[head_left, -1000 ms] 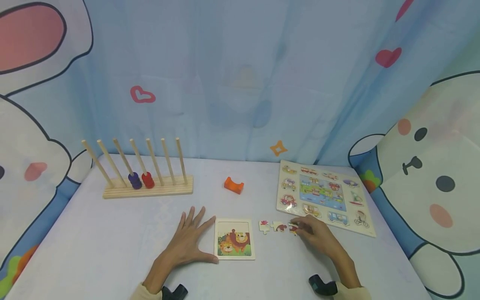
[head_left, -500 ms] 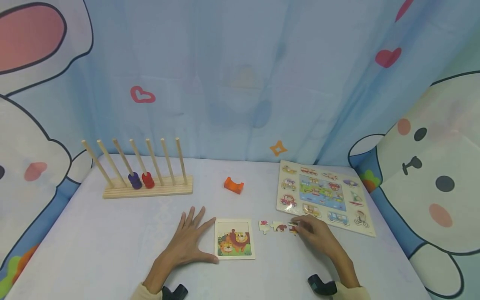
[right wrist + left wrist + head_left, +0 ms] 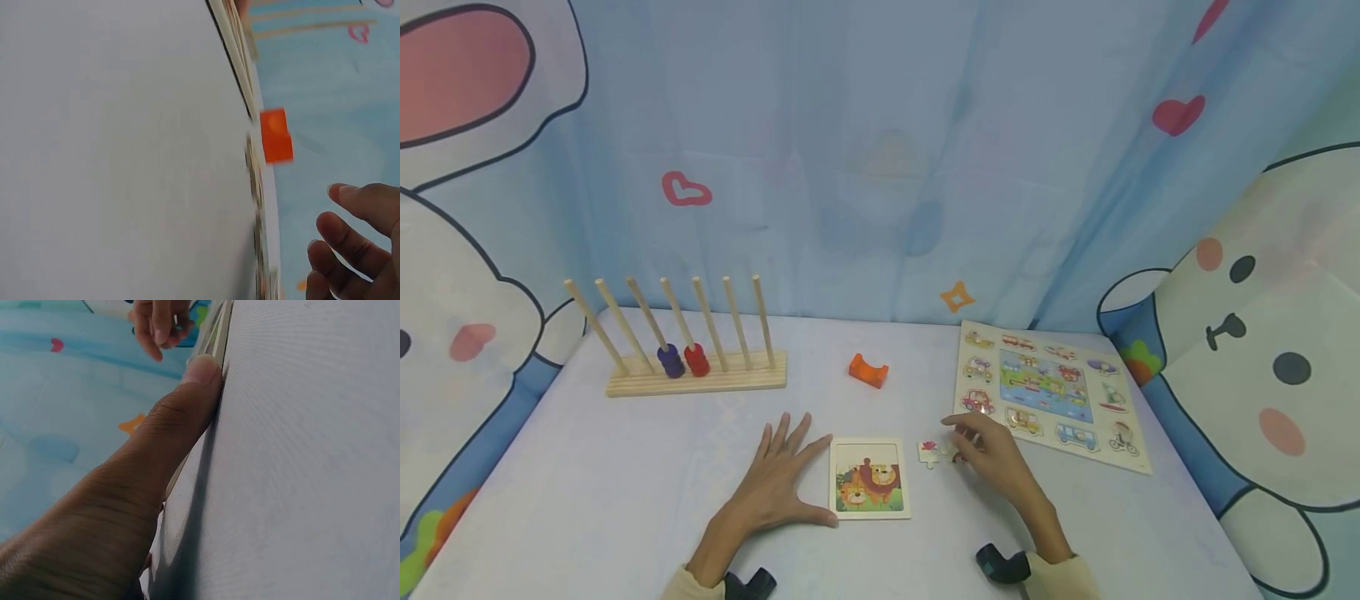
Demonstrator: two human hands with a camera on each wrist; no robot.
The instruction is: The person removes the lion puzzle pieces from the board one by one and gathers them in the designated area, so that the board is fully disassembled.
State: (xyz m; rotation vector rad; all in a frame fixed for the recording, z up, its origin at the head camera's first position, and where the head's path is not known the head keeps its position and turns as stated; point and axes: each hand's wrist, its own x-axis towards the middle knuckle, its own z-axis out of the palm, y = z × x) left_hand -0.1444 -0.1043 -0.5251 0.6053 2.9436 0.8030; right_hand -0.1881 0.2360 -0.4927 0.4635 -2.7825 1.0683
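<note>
A wooden lion puzzle (image 3: 869,487) sits in its pale tray (image 3: 832,479), the tray's upper strip bare. Beside its left edge my left hand (image 3: 778,483) rests on the table, fingers spread; its thumb (image 3: 181,406) touches the tray's lower left corner. My right hand (image 3: 988,454) hovers over the loose puzzle pieces to the tray's right, fingers slightly bent and apart, nothing visible between them in the right wrist view. One piece with a red print (image 3: 928,452) shows fully; a second piece (image 3: 958,457) is partly covered by the fingers. The third is hidden in the head view.
An orange arched block (image 3: 868,372) lies behind the tray. At the back left stands a wooden peg rack (image 3: 696,383) with blue beads (image 3: 670,362) and red beads (image 3: 696,360). A vehicle puzzle board (image 3: 1052,400) lies at the back right. A printed curtain (image 3: 865,167) hangs behind.
My right hand has moved left from the rightmost loose piece to above the middle one, its fingers spreading apart. The left hand and tray have stayed put.
</note>
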